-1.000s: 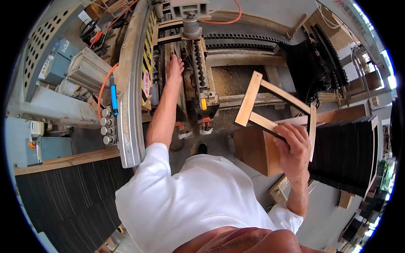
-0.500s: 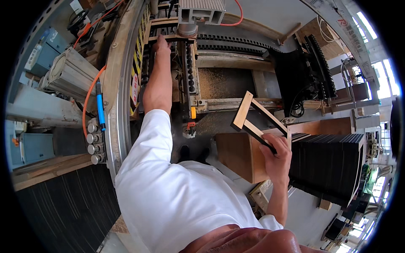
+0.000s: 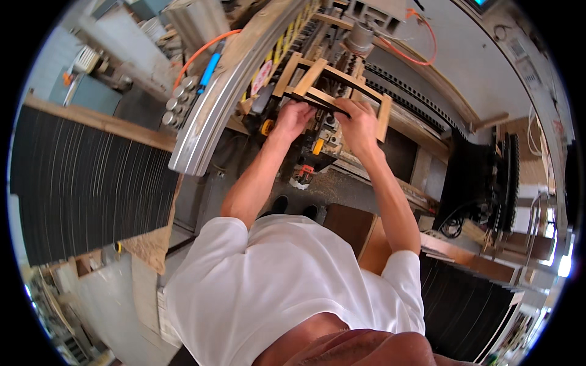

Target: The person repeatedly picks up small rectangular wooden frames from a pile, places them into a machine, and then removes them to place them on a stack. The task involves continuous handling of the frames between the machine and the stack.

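Observation:
Over the machine bed, my right hand (image 3: 359, 125) is closed on the near black-edged rail of a rectangular wooden frame (image 3: 310, 77), which has pale end pieces and dark-edged long sides. Beside it, my left hand (image 3: 295, 117) has its fingers curled round the near edge of a second, similar frame (image 3: 286, 74). That second frame lies partly under the first, so much of it is hidden. Both frames sit below the round metal spindle (image 3: 360, 38) of the machine. The left fingertips are hidden behind the wood.
A metal rail (image 3: 210, 131) with yellow-black striping runs along the left of the bed. Stacks of dark strips (image 3: 91, 183) stand at left and lower right. A black cable chain (image 3: 510, 183) hangs at right. An orange hose (image 3: 198, 55) and a brown box (image 3: 348, 226) are nearby.
My right hand has brought its frame from the right side over to the machine. My left hand has drawn back toward me, and the two hands now meet. The view has turned.

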Tool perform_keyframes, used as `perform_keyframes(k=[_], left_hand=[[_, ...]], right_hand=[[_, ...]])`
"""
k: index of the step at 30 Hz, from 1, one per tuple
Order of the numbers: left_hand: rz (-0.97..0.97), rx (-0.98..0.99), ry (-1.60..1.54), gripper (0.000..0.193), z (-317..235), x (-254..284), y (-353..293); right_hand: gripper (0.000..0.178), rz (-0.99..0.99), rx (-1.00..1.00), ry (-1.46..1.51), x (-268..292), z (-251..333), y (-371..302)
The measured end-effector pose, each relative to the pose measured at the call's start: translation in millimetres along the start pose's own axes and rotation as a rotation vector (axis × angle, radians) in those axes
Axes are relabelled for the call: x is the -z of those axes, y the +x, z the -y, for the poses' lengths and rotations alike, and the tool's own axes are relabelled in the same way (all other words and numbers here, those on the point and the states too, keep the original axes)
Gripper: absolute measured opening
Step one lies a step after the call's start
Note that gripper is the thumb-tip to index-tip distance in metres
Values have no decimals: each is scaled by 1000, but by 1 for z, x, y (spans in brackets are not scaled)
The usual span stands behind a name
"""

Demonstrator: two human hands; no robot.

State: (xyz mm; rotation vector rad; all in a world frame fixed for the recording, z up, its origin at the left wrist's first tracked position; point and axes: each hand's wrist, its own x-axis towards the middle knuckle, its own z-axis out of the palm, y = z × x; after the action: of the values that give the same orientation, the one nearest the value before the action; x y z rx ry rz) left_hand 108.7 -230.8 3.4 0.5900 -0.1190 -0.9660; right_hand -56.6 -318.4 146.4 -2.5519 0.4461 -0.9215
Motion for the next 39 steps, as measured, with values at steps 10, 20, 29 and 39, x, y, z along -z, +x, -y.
perform_keyframes(k=[10, 20, 29, 39], left_hand=[[-47, -32, -6, 21, -1, -1, -24], [-154, -22, 230, 27, -24, 6, -110], [-258, -1, 305, 29, -38, 22, -253], [-528, -164, 296, 26, -18, 32, -288]], right_hand=[[35, 233, 184, -136, -72, -14, 17], [36, 197, 77, -174, -102, -35, 54], [36, 341, 193, -296, -129, -81, 107], [30, 493, 360, -923, -145, -95, 182]])
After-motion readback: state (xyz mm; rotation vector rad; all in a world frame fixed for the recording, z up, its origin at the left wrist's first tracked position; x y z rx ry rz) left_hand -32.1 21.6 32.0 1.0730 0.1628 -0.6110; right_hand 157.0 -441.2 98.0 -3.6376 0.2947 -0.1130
